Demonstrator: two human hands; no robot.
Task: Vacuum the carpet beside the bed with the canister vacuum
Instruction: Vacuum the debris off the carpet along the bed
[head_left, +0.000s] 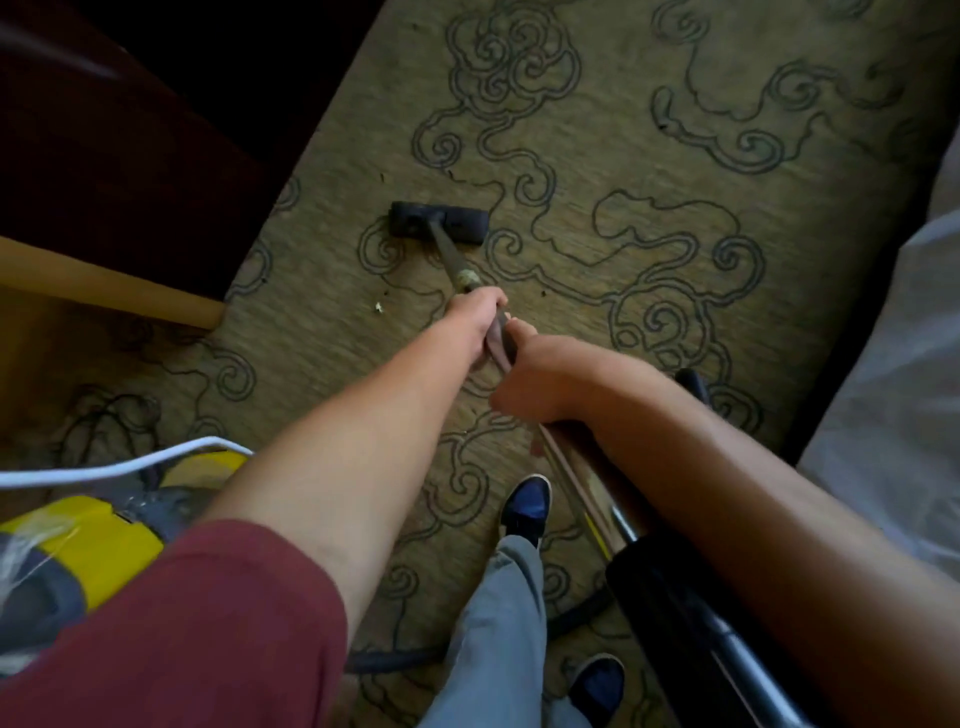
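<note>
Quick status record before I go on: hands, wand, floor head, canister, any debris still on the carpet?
left hand: grips the wand, farther down toward the head
right hand: grips the wand just behind the left
wand: slants down to the floor head
floor head: flat on the carpet
canister: yellow and grey, at the person's left
debris: white crumb left of the wand, dark specks beyond the head
bedding: white, right edge

One head-worn wide-angle view looks steeply down and forward from standing height over the person's outstretched arms at the carpet (649, 218) (edges bowed by the lens), the feet near its bottom edge.
</note>
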